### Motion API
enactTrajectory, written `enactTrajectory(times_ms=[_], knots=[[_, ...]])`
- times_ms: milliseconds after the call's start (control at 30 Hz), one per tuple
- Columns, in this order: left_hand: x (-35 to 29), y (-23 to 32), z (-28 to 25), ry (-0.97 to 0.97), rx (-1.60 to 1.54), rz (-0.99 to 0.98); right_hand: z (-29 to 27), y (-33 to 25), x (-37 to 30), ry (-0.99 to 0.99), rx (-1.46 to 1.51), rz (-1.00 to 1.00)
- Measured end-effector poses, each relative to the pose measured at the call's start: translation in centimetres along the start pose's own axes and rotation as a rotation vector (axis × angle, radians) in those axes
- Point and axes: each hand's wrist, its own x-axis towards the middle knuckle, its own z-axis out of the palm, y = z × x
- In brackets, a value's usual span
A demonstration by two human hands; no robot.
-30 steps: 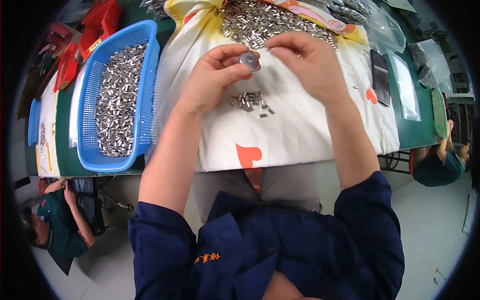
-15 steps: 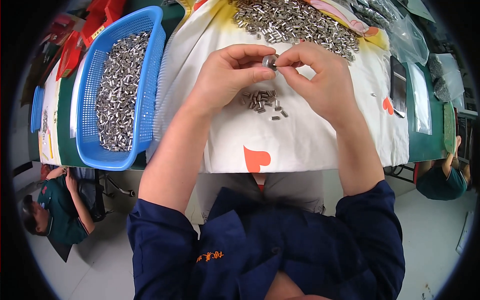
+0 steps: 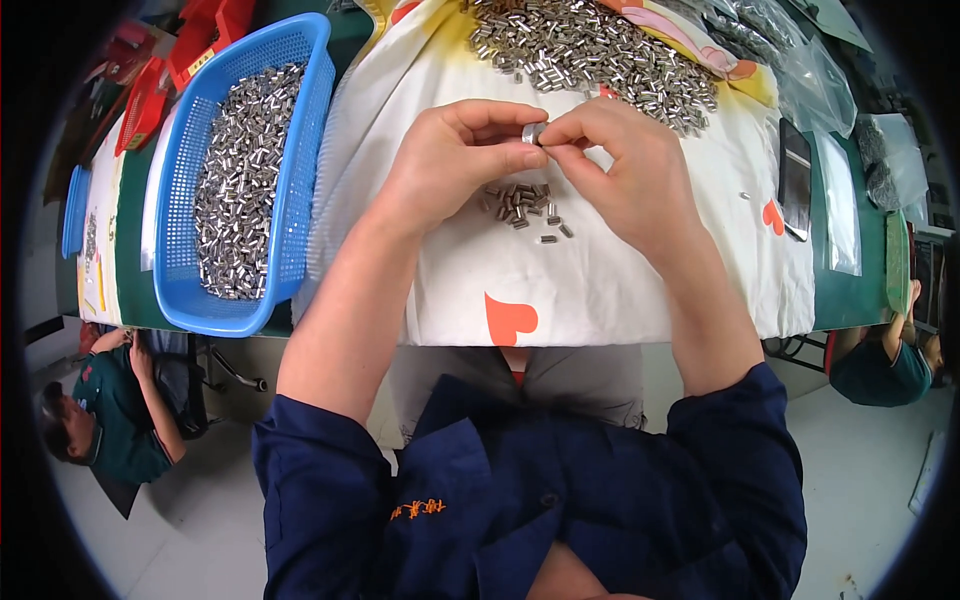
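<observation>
Between the thumb and fingers of my left hand [image 3: 440, 165] is a small round metal piece [image 3: 530, 133], held above the white cloth. My right hand [image 3: 630, 165] is closed in a pinch against the right side of that piece. Whatever its fingertips grip is too small and too covered to name. Just below the hands lies a small pile of short metal cylinders [image 3: 519, 203], a few of them loose at its lower right. A much larger heap of similar cylinders [image 3: 590, 55] spreads over the cloth beyond my hands.
On the left stands a blue plastic basket [image 3: 318, 130] holding many metal cylinders, with red bins [image 3: 200, 45] behind it. A phone [image 3: 795, 180] and clear plastic bags [image 3: 815, 80] lie at the right. Other people sit at the far left and far right.
Both hands have come slightly nearer to me. The round metal piece has turned, showing more of its edge, and my right fingertips now press closer to it.
</observation>
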Motion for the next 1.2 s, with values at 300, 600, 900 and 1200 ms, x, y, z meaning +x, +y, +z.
enactTrajectory(times_ms=[300,600,900,1200], knots=[[-0.1,-0.1,-0.1,-0.062,-0.123,-0.024,-1.2,0.5,0.5,-0.121,0.441,0.296],[-0.2,-0.1,-0.2,-0.096,-0.130,-0.093,-0.8,1.1,0.6,-0.217,0.551,0.429],[-0.2,-0.2,-0.3,-0.122,-0.168,-0.053,-1.1,1.2,0.7,-0.288,0.747,0.522],[0.0,-0.7,-1.7,0.021,-0.080,-0.007,-4.3,2.6,-0.2,0.131,0.507,0.299]])
